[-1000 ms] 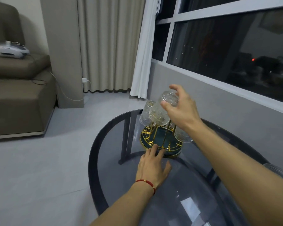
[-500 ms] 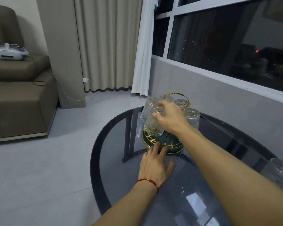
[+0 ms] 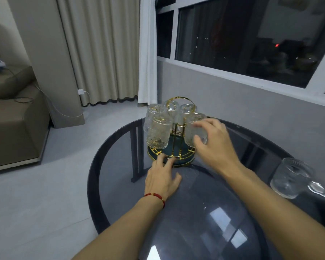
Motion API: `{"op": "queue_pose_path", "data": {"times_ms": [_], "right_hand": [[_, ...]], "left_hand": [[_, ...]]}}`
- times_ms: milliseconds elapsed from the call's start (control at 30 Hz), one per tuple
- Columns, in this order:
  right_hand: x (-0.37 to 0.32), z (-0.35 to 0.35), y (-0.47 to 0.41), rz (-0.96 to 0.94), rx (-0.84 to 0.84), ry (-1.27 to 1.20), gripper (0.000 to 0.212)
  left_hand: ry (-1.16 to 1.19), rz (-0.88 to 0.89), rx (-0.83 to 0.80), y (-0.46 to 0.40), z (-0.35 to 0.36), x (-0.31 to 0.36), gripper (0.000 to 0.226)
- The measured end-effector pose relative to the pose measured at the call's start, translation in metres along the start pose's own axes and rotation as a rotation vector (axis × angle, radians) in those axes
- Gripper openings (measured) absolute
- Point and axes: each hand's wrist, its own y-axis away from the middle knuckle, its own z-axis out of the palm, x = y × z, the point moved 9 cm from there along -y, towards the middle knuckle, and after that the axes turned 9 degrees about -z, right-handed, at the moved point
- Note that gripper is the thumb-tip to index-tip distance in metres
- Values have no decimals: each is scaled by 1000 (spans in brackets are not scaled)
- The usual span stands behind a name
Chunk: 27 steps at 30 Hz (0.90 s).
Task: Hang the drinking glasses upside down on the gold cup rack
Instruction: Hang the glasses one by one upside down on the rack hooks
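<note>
Right hand point(image 3: 212, 145) shifted rightward, grip around hung glass point(image 3: 194, 132); left hand point(image 3: 162, 177) flat, fingers spread, on dark glass table point(image 3: 120, 184).

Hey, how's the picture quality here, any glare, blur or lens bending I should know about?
Head view: bright rectangular reflections glare off the glass table near the bottom; the window frame bows from the wide-angle lens; the right hand is slightly motion-blurred at its fingertips; the room is dim, and it is dark outside the window.

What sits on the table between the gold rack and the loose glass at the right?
Only the right hand and forearm cross there in the head view; the glass table between gold rack and loose glass is otherwise bare.
</note>
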Motion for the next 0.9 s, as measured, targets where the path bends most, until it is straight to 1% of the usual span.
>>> {"op": "queue_pose_path", "data": {"times_ms": [100,200,300,367,400,500,567,600,667,733,800,900], "right_hand": [[41,-33,51,78,30,45,34],[78,-65,97,162,121,121,35],[112,-100,128,228,271,218,41],[138,-120,146,348,366,251,54],[150,-124,153,424,405,229,64],[186,-125,176,656,513,33,102],[207,-112,183,776,480,-87,113],[216,-105,185,836,453,-155,116],[228,-91,185,919,430,-263,114],[236,-85,185,935,446,-295,106],[240,-81,184,951,430,-266,98],[231,-77,179,945,371,-198,81]], "left_hand": [[73,-37,13,4,-5,16,51],[108,-7,26,13,-7,46,44],[263,12,-72,25,3,72,42],[318,34,-119,33,9,87,40],[330,40,-128,36,10,91,40],[350,47,-154,43,14,102,37],[405,-12,-186,44,17,100,33],[459,-72,-212,45,20,98,30],[590,-208,-278,49,27,92,23],[677,-296,-322,52,32,88,19],[730,-336,-355,54,33,86,17],[773,-344,-383,56,30,87,16]]}}
